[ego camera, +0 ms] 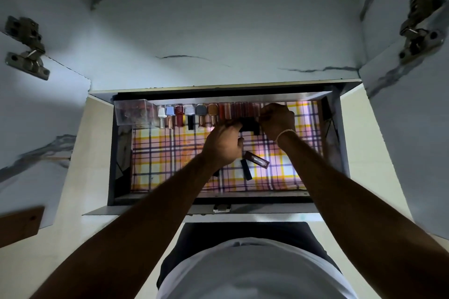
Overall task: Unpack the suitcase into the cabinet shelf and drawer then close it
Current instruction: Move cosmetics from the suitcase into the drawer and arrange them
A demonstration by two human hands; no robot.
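Glossy plaid drawer liner (170,153); clear plastic box (132,111); metal hinges (26,46).

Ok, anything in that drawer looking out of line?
Yes. The bottles along the back wall of the drawer stand in a tidy row, but two tubes lie loose and crossed at angles on the plaid liner, near the left hand.

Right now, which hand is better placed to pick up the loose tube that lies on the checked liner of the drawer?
Probably the left hand. It hovers just beside the loose tube, whereas the right hand is farther back, at the row of bottles, and seems busy with a dark item.
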